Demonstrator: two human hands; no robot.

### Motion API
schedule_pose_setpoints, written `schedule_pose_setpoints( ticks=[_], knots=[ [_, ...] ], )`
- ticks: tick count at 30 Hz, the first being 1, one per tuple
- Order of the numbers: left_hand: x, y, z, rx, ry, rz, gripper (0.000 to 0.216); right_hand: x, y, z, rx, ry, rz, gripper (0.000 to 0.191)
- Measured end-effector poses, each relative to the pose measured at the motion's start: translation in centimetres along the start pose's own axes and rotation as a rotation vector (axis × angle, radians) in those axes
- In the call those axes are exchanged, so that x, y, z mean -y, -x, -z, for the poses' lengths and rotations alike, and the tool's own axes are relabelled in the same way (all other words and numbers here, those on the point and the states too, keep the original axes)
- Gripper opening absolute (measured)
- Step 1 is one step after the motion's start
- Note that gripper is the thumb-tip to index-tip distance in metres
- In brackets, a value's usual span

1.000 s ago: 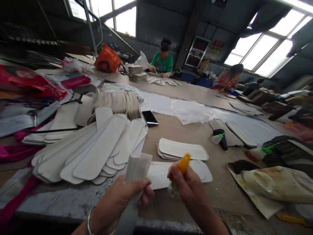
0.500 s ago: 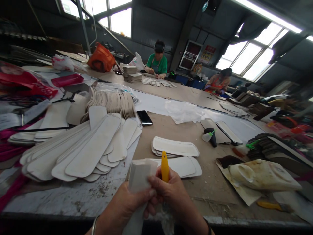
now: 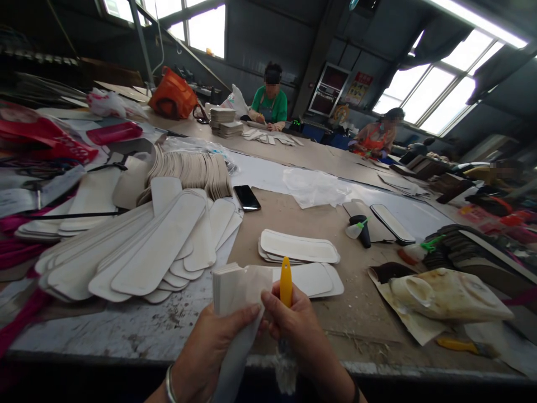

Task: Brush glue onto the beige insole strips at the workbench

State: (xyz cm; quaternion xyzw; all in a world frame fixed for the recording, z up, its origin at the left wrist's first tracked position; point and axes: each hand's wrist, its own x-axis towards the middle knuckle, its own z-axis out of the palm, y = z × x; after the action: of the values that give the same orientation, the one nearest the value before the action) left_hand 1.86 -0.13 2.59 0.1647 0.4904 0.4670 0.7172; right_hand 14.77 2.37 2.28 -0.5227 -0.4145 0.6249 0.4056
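A long worktable [image 3: 293, 215] fills the room, with two other people seated at its far side, well apart from the person in front. On the near left lies a big fan of pale strips [image 3: 138, 252], rounded at the ends, spread out overlapping. Near the middle sits a small pile of flat pads [image 3: 298, 246], and beyond it a dark phone [image 3: 247, 197]. To the right lie a glue-stained sheet [image 3: 444, 296] and two small squeeze bottles with green caps [image 3: 356, 228].

At the near edge, the person's left hand [image 3: 213, 347] is closed round a stack of pale pieces [image 3: 235, 285], thumb pressed across the front one, holding it up off the table. The right hand [image 3: 297, 330] is closed round a glue bottle with an orange nozzle [image 3: 286, 288], the nozzle standing upright just beside the stack's right edge. The bottle's body is mostly hidden in the fist, so I cannot tell how full it is.

What could go wrong, to my eye: the stack is pinched low, so the top pieces could splay or slip to the floor past the table edge. A hard squeeze with the nozzle this near could run glue onto the thumb or down the stack's side, sticking pieces together.
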Motion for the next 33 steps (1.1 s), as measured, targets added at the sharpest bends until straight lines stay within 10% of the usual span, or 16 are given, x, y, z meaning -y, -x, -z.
schedule_pose_setpoints(
  ticks=[13, 23, 33],
  knots=[
    [-0.5, -1.8, 2.7, -0.255, -0.194, -0.089, 0.057, 3.8, -0.2, 6.8, -0.013, 0.441, 0.057, 0.033],
    [-1.2, -4.0, 2.4, -0.201, -0.322, -0.031, 0.038, 2.8, -6.4, 3.8, 0.462, 0.784, 0.006, 0.020],
    [-1.2, -4.5, 3.3, -0.169, -0.358, -0.025, 0.041, 4.2, -8.3, 2.0, 0.428, 1.269, 0.125, 0.014]
  ],
)
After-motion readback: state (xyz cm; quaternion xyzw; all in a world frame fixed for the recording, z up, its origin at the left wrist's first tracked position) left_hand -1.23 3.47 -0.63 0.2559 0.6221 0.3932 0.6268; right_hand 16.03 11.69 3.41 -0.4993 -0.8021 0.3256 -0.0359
